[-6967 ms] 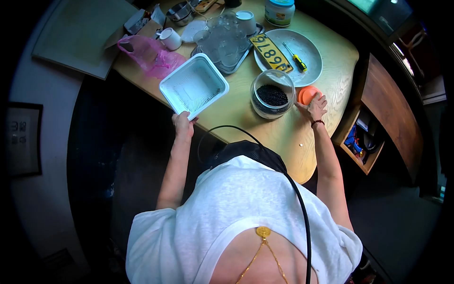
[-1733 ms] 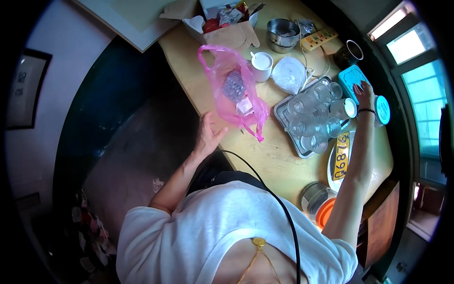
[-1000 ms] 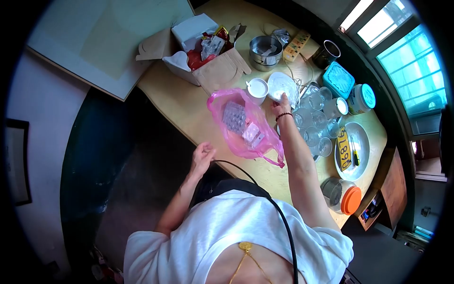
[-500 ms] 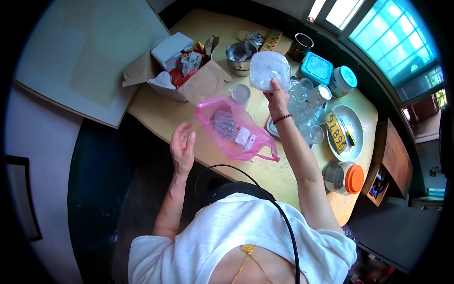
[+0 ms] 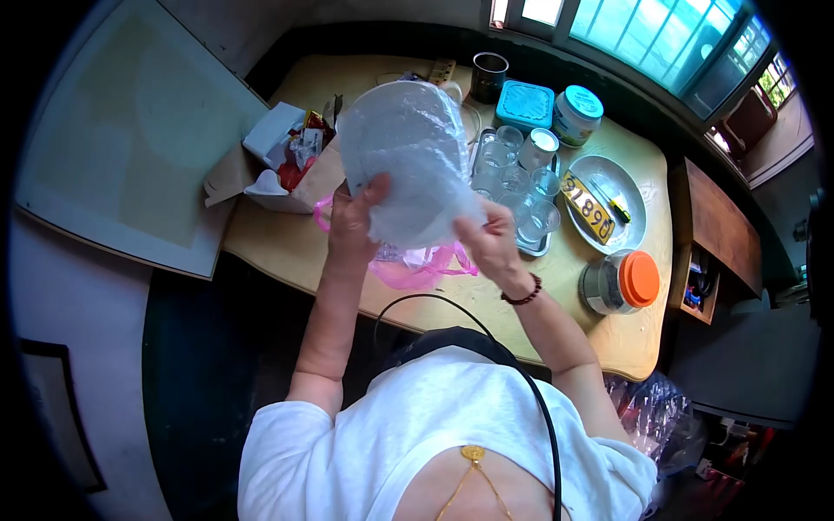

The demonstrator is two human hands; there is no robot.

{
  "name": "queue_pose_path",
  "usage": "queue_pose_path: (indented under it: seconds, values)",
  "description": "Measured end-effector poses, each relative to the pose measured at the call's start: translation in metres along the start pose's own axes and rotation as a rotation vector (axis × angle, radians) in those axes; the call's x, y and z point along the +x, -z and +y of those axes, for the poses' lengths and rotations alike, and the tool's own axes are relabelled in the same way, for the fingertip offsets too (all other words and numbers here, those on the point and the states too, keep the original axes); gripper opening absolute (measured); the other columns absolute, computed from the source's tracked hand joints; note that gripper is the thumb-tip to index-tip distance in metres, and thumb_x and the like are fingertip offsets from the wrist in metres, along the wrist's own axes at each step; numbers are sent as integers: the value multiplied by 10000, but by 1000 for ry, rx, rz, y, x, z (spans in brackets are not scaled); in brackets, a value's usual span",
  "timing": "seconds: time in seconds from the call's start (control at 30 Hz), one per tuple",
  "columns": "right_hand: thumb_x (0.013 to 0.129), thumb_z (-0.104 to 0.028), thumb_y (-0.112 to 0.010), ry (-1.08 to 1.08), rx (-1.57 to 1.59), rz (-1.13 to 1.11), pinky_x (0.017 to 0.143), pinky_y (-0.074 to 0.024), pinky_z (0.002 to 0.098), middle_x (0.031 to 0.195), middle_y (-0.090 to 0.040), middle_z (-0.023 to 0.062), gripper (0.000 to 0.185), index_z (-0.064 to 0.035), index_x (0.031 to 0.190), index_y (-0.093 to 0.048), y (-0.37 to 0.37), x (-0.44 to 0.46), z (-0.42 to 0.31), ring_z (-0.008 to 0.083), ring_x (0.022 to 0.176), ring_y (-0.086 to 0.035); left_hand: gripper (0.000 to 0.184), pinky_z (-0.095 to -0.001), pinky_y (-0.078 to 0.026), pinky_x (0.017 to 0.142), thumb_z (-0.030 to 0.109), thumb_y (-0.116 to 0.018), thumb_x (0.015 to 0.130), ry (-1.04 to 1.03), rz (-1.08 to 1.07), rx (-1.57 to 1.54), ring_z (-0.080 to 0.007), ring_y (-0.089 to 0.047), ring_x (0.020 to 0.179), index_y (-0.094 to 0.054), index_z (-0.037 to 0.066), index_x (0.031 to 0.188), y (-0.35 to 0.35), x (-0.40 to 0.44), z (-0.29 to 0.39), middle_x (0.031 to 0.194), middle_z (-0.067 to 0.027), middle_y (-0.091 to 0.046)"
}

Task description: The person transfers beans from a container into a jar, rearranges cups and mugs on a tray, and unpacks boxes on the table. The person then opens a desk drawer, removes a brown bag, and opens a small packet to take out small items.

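Both hands hold up a clear plastic bag [image 5: 404, 165] over the table, with something round and whitish inside; its exact kind I cannot make out. My left hand [image 5: 354, 219] grips the bag's lower left side, thumb in front. My right hand [image 5: 493, 243], with a dark red bead bracelet on the wrist, pinches the bag's loose lower right edge. Below and behind it lies a thin pink plastic bag [image 5: 419, 276], mostly covered, with pale items partly showing through.
An open box of packets [image 5: 276, 178] stands left. To the right are a tray of clear glasses [image 5: 514, 182], a white plate [image 5: 638, 230] bearing a yellow number plate [image 5: 587, 207], and an orange-lidded jar [image 5: 608, 282]. A blue container [image 5: 525, 106] and dark mug [image 5: 488, 78] stand behind.
My right hand has brought the clear bag down and nearer, from beside the glasses. My left hand, open and empty before, has risen and taken hold of it. The view has shifted.
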State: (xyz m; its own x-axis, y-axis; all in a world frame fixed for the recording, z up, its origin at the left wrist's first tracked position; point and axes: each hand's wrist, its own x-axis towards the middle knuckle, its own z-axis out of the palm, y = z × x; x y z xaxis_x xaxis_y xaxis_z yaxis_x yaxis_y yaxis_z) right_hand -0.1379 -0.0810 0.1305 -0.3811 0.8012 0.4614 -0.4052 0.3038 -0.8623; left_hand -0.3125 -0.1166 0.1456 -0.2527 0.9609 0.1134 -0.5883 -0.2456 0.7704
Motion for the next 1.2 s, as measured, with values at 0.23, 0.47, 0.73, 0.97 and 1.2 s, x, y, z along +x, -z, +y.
queue_pose_path:
  seconds: [0.23,0.47,0.73,0.97,1.2]
  values:
    - [930,-248,-487,230,-342,435,777,-440,253,1059,-598,96,299,-6,1076,-585,88,19,-4,148,910,-554,440,-324,-519,791,210,-651,810,307,-220,-100,-189,-630,902,-506,-19,1157,-8,-20,-7,1017,-110,-626]
    - [938,-434,-411,-461,64,121,683,-406,201,854,-570,12,431,-52,979,-604,107,7,42,97,741,-505,397,-345,-490,847,184,-600,848,440,-129,-225,-207,-615,933,-491,-16,1174,-25,-33,-51,1041,-106,-615]
    - [911,-533,-372,-704,895,179,907,-426,364,1184,-541,99,605,-40,1253,-450,73,-37,18,195,1059,-527,401,-318,-476,835,144,-657,809,180,95,178,-200,-599,909,-512,-18,1146,-32,-30,-93,1031,-103,-604]
    - [820,-275,-627,-855,776,-35,924,-416,384,1172,-536,110,503,-38,1230,-456,120,-55,16,225,1079,-516,408,-290,-455,831,144,-680,795,23,151,386,-167,-577,921,-524,-18,1136,-46,-35,-142,1045,-90,-598]
    - [709,38,-655,-713,445,167,812,-488,352,993,-610,92,396,10,1087,-540,172,-28,-6,205,901,-594,452,-301,-452,831,229,-607,865,141,18,298,-166,-546,970,-436,-10,1207,-92,-26,-167,1116,-97,-548]
